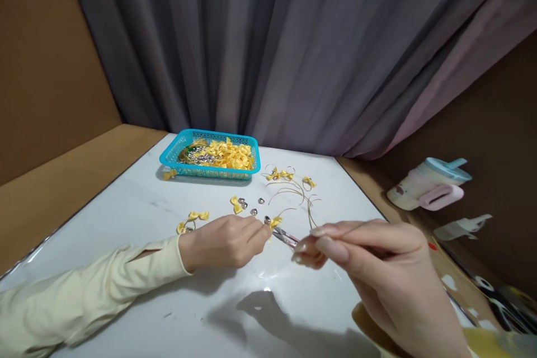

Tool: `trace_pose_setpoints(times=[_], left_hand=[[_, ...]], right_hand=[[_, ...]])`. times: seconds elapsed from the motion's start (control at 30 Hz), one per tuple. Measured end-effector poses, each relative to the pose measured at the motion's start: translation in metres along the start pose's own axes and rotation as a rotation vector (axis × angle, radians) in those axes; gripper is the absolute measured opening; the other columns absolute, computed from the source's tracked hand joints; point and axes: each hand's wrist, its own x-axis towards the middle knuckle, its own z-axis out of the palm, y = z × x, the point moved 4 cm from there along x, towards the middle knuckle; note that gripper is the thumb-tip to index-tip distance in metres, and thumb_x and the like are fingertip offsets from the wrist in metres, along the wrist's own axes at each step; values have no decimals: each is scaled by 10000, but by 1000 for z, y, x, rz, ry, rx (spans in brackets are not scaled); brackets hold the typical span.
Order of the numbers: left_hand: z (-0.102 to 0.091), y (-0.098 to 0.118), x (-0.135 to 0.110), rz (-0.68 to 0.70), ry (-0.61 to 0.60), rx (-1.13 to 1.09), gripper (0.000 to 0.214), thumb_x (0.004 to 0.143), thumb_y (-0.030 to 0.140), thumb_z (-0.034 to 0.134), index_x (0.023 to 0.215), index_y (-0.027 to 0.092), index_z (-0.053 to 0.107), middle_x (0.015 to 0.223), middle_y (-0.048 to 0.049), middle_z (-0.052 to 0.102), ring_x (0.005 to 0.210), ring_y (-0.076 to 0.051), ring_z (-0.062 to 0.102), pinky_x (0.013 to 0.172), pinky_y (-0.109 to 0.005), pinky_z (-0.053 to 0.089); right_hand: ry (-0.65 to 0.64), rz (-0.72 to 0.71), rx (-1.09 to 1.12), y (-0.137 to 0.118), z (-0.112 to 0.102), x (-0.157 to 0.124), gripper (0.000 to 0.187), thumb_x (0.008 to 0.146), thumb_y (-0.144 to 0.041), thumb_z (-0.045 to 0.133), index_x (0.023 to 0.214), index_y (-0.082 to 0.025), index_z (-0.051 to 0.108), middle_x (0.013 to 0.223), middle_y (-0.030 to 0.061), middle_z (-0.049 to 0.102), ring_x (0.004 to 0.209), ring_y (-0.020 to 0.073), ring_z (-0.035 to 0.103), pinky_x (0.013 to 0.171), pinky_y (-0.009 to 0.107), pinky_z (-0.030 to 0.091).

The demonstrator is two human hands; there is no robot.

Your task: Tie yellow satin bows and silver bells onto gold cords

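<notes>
My left hand [230, 241] reaches over the white table with its fingers curled down and together. Its fingertips are beside a silver bead [267, 220] and a yellow bow [275, 223]; what they pinch, if anything, is hidden. Closer to the camera, my right hand [373, 268] is closed, thumb against forefinger, on a thin gold cord [310, 213]. Metal blades, like scissors [285, 236], show between the hands, pointing at the bow; I cannot tell whether my right hand holds them. Loose silver beads [254, 212] and another yellow bow [236, 205] lie beyond my left hand.
A blue basket [210, 172] of yellow bows, silver beads and cords stands at the back. Bow-and-cord pieces lie behind [280, 174] and left [197, 216] of my hands. To the right are a cup [419, 184], a small bottle [459, 228] and black-handled tools [503, 307].
</notes>
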Motion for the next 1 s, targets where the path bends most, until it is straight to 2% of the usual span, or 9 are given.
trace_pose_setpoints(times=[0.1, 0.17, 0.23, 0.3, 0.4, 0.5, 0.67, 0.77, 1.0], left_hand=[[5, -3, -1, -64, -24, 7, 273, 884, 71, 342, 703, 129, 538, 551, -21, 538, 482, -142, 473, 411, -266, 332], [5, -9, -1, -218, -16, -125, 275, 892, 87, 325, 703, 133, 520, 562, -12, 527, 482, -122, 460, 445, -249, 363], [3, -18, -1, -436, 17, -352, 244, 902, 125, 327, 740, 135, 509, 585, 0, 529, 484, -101, 449, 481, -231, 386], [-1, -24, -2, -639, 67, -577, 209, 910, 173, 352, 770, 139, 503, 611, 7, 539, 505, -90, 460, 504, -214, 395], [-6, -29, -3, -816, 142, -830, 200, 914, 233, 389, 772, 149, 502, 635, 13, 554, 525, -79, 467, 510, -195, 396], [-9, -30, -2, -867, 194, -1033, 217, 917, 271, 394, 774, 151, 504, 647, 14, 560, 476, -63, 409, 460, -188, 364], [-9, -30, -1, -890, 252, -1278, 219, 909, 286, 420, 773, 142, 514, 606, 19, 540, 466, -61, 387, 424, -184, 320], [-9, -28, -1, -908, 250, -1374, 218, 905, 289, 436, 775, 140, 527, 601, 24, 534, 465, -55, 386, 421, -177, 309], [-9, -25, -1, -922, 220, -1442, 212, 909, 294, 445, 782, 148, 533, 576, 41, 524, 460, -47, 384, 420, -168, 298]], right_hand=[[-179, 66, 95, 0, 14, -6, 203, 744, -100, 663, 829, -267, 742, 721, 4, 733, 616, 166, 695, 570, 245, 600], [-282, 116, 92, 3, 24, -9, 237, 730, -67, 665, 850, -255, 741, 745, 8, 734, 631, 155, 695, 597, 237, 591], [-343, 120, 33, 7, 31, -10, 224, 718, -62, 672, 845, -232, 743, 748, 16, 734, 675, 154, 691, 647, 245, 583], [-319, 87, -78, 13, 31, -8, 177, 714, -80, 682, 808, -214, 748, 733, 22, 729, 762, 165, 678, 717, 266, 570], [-145, 3, -279, 17, 21, -2, 122, 705, -136, 705, 788, -218, 742, 772, 35, 715, 898, 195, 631, 766, 303, 544], [-44, -52, -464, 16, 8, 4, 70, 718, -185, 698, 770, -223, 725, 772, 33, 696, 864, 199, 613, 733, 326, 513], [-67, 24, -737, 14, -4, 12, 83, 761, -218, 655, 722, -238, 725, 660, 9, 654, 718, 176, 581, 749, 359, 420], [-73, 13, -744, 14, -4, 14, 152, 799, -222, 610, 687, -232, 712, 575, -4, 630, 678, 169, 557, 748, 355, 391], [-104, -38, -737, 14, 1, 12, 201, 808, -157, 570, 648, -206, 681, 615, 4, 651, 654, 158, 549, 712, 325, 389]])
